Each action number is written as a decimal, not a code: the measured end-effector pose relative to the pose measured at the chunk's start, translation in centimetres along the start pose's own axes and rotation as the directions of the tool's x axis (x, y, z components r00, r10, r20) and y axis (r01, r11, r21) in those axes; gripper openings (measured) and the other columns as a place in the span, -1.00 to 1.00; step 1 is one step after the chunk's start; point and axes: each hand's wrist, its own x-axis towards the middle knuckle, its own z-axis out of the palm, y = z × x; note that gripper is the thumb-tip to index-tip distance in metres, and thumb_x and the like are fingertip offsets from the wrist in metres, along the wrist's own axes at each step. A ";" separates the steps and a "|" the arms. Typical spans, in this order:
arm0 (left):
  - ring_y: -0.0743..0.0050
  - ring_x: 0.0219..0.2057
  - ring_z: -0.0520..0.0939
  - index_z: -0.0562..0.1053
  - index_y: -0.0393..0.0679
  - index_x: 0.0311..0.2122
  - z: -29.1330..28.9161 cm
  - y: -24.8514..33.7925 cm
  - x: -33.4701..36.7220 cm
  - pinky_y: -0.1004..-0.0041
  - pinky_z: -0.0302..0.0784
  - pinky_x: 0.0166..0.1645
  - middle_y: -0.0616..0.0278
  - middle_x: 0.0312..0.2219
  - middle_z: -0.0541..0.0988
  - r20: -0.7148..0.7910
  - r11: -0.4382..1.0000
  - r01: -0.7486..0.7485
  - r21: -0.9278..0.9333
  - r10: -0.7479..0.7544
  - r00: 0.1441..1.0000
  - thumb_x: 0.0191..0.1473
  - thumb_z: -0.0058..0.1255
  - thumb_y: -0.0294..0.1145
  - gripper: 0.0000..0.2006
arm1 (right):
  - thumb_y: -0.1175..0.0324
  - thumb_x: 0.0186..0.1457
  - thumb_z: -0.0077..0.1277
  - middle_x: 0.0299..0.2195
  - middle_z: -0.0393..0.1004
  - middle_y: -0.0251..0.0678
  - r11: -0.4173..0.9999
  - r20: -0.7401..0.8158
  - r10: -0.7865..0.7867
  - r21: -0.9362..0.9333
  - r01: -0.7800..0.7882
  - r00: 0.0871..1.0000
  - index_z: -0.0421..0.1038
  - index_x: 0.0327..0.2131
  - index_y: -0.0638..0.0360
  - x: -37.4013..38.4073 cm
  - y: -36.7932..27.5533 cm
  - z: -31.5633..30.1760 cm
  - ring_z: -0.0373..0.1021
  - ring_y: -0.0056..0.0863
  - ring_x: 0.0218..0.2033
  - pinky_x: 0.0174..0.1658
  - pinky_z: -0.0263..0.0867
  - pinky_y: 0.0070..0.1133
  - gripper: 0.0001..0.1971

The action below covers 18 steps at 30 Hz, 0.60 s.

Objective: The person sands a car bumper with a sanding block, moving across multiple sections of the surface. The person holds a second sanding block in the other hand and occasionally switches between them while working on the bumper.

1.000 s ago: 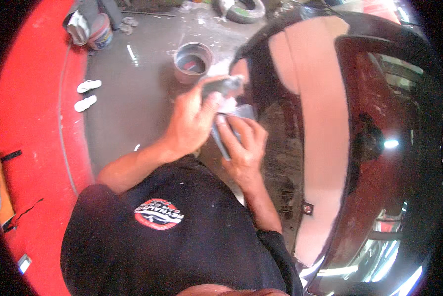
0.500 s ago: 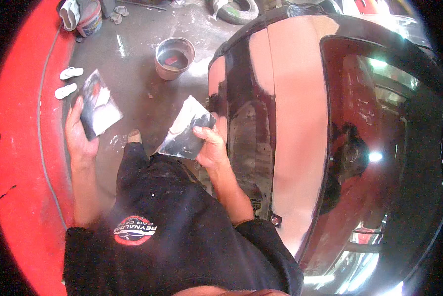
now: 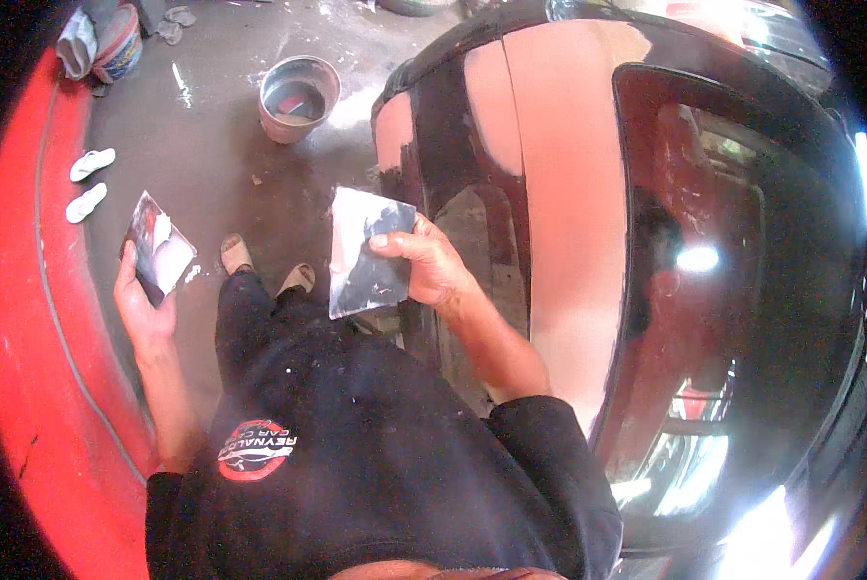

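Fingers of the right hand (image 3: 437, 269) were clamped on a dark flat square (image 3: 383, 275) with white paste (image 3: 349, 232), near a dark car (image 3: 714, 319) with a pink stripe (image 3: 571, 193). Well apart, the left hand (image 3: 146, 316) gripped a second pasty square (image 3: 169, 263). Farther off stood a round bucket (image 3: 287, 131).

white flip-flops (image 3: 86, 203) near red panel (image 3: 16, 261)

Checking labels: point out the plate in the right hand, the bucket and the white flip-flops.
Smeared rectangular plate (image 3: 366, 264) in the right hand (image 3: 432, 263): head view, middle of its face.
Bucket (image 3: 290, 133): head view, outer wall.
White flip-flops (image 3: 92, 164): head view, middle of the upper one.
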 end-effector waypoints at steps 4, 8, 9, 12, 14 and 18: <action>0.33 -0.02 0.67 0.49 -0.22 0.12 1.8 1.0 2.6 0.32 0.59 0.10 0.17 -0.01 0.63 0.006 1.000 0.001 0.029 -0.001 1.000 0.28 0.06 -0.27 -0.63 | 0.39 -0.12 0.37 -0.29 0.62 -0.37 0.951 0.027 0.153 -0.276 -0.140 0.988 0.54 -0.15 0.25 -1.3 -4.5 -1.8 0.53 -0.50 -0.26 -0.09 0.43 -0.47 -0.60; 0.32 0.00 0.65 0.44 -0.19 0.15 2.2 1.7 3.4 0.26 0.56 0.15 0.19 0.01 0.61 0.028 0.997 -0.005 0.081 0.003 1.000 0.30 0.04 -0.30 -0.63 | 0.37 -0.12 0.32 -0.30 0.62 -0.36 0.697 0.058 0.292 -0.696 -0.171 0.955 0.55 -0.09 0.26 -6.5 -16.6 -5.2 0.52 -0.52 -0.30 -0.15 0.43 -0.53 -0.56; 0.29 0.08 0.61 0.40 -0.22 0.20 2.2 2.1 3.7 0.27 0.50 0.22 0.14 0.06 0.58 0.003 0.997 -0.027 0.077 0.027 1.000 0.28 0.03 -0.36 -0.59 | 0.42 -0.13 0.29 -0.26 0.61 -0.32 0.702 -0.034 0.202 -0.692 -0.169 0.979 0.54 -0.07 0.28 -7.5 -18.8 -5.2 0.51 -0.51 -0.26 -0.16 0.43 -0.56 -0.54; 0.29 0.09 0.60 0.41 -0.20 0.20 2.3 2.5 4.0 0.25 0.48 0.24 0.14 0.09 0.56 0.002 0.993 -0.064 0.095 0.064 0.998 0.28 0.05 -0.36 -0.59 | 0.46 -0.18 0.27 -0.22 0.59 -0.26 0.408 -0.229 -0.197 -0.903 -0.133 0.953 0.49 -0.01 0.32 -9.3 -26.5 -2.5 0.51 -0.45 -0.24 -0.13 0.44 -0.54 -0.46; 0.29 0.07 0.61 0.41 -0.22 0.20 2.0 2.5 3.7 0.25 0.49 0.23 0.15 0.07 0.58 0.015 0.995 -0.054 0.088 0.053 0.998 0.27 0.07 -0.35 -0.58 | 0.53 -0.15 0.24 -0.23 0.60 -0.24 0.371 -0.262 -0.209 -0.912 -0.172 0.942 0.49 -0.01 0.34 -8.8 -29.4 0.9 0.53 -0.42 -0.22 -0.10 0.45 -0.49 -0.49; 0.28 0.07 0.61 0.43 -0.24 0.18 0.1 1.9 2.1 0.28 0.47 0.24 0.16 0.05 0.60 -0.104 1.000 0.002 0.012 -0.001 0.995 0.28 0.07 -0.31 -0.58 | 0.66 -0.10 0.15 -0.24 0.63 -0.20 0.041 -0.095 -0.101 -0.995 -0.092 0.990 0.58 -0.11 0.27 -5.7 -28.6 6.7 0.55 -0.34 -0.22 -0.06 0.44 -0.44 -0.62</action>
